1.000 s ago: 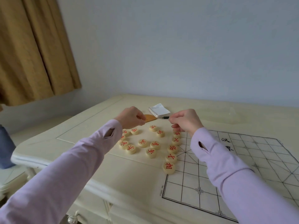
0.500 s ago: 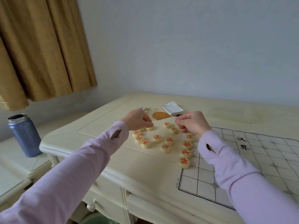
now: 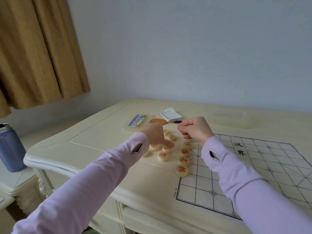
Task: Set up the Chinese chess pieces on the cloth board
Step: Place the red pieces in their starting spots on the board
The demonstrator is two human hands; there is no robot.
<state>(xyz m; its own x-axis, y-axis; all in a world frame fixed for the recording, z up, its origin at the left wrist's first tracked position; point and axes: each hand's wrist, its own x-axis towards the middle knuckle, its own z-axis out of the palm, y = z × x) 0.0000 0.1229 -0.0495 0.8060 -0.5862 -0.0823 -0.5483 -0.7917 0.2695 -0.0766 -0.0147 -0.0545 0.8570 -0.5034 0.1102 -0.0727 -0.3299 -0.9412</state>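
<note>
Left hand point(image 3: 154, 135): one digit is touching a chess piece point(image 3: 167, 148); the rest of the grip is hiding, so I cannot tell.
Right hand point(image 3: 196, 130): the grip is hovering curled together, right of it; what it holds is unclear.

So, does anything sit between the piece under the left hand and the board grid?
Yes. Four pieces stand in a column along the cloth board's left edge, between the piece at the left hand and the open grid.

My left sleeve point(image 3: 84, 179) comes in from seven o'clock, right sleeve point(image 3: 236, 174) from five. Left hand point(image 3: 156, 135) is palm down, one finger stretched toward four o'clock. Right hand point(image 3: 196, 130) hovers at its three o'clock, fingers curled; I can't see inside.
</note>
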